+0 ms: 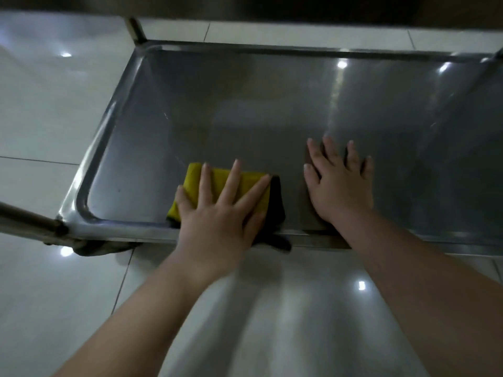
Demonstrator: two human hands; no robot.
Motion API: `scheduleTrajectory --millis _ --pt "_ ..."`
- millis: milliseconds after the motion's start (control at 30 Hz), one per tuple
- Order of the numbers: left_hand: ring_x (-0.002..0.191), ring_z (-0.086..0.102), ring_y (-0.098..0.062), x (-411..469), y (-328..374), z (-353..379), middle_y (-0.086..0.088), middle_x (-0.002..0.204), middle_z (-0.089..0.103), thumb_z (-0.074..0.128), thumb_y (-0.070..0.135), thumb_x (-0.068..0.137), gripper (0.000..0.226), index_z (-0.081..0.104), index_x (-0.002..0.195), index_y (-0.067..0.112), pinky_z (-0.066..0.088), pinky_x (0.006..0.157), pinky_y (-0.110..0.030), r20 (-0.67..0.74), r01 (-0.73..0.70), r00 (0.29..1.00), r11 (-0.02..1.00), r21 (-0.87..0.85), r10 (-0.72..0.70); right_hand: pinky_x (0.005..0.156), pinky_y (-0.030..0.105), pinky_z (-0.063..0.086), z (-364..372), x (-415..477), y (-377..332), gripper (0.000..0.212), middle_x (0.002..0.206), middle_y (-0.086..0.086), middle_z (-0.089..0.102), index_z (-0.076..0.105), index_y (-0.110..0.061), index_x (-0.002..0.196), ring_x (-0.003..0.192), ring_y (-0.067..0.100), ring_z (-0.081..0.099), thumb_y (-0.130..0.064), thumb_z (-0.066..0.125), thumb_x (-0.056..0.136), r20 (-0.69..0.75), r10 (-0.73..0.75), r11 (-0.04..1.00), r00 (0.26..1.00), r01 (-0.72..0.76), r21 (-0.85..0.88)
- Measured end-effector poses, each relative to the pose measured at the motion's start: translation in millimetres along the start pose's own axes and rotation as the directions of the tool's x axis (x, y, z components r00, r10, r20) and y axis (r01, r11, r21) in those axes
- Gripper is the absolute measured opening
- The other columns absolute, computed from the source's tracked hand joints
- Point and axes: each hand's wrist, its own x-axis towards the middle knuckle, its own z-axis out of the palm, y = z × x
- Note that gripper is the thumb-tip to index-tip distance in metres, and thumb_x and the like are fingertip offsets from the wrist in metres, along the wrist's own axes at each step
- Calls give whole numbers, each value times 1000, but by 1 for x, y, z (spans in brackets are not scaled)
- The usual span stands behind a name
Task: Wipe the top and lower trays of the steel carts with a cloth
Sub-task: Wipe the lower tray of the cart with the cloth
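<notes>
Cloth (245,186), yellow with a dark side, lay flat on the steel cart's lower tray (272,110) at the near rim, dark edge hanging over it. Left hand (217,210) pressed it down, fingers spread, palm flat, no pinch. Right hand (340,183) sat just beside, flat and splayed on bare steel, holding nothing. Glossy tiled floor (40,118) all around.
</notes>
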Motion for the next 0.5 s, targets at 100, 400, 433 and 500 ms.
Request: scheduleTrajectory --millis 100,400,433,500 --pt "146 -18 -47 -7 1 2 7 162 -24 -6 64 93 51 -29 139 60 6 109 -76 39 35 999 999 21 -36 119 56 -6 1 -3 -2 56 165 -8 -8 -2 -41 156 150 33 -11 -51 11 102 -3 -5 1000 1000 5 -22" --pt "144 -22 -48 191 21 -34 5 163 -22 13 62 100 56 -11 150 55 0 104 -82 46 72 997 996 -48 -70 120 55 -6 1 -3 0 56 165 -10 -2 3 -39 156 151 31 -8 -50 15 103 -32 0 1000 999 1 12" --pt "145 -21 -46 207 22 -39 5 163 -21 14 62 101 55 -10 150 54 0 105 -81 58 71 996 996 -51 -68 120 55 -6 2 -2 0 56 165 -10 -3 1 -40 156 151 30 -9 -51 14 102 -32 -1 1000 1000 1 11" --pt "147 -19 -44 226 22 -43 6 164 -20 15 60 101 55 -9 151 54 1 106 -80 49 54 997 998 -32 -52 120 54 -6 2 0 2 56 165 -11 -4 1 -41 156 151 29 -9 -52 14 102 -27 2 1000 1000 -2 16"
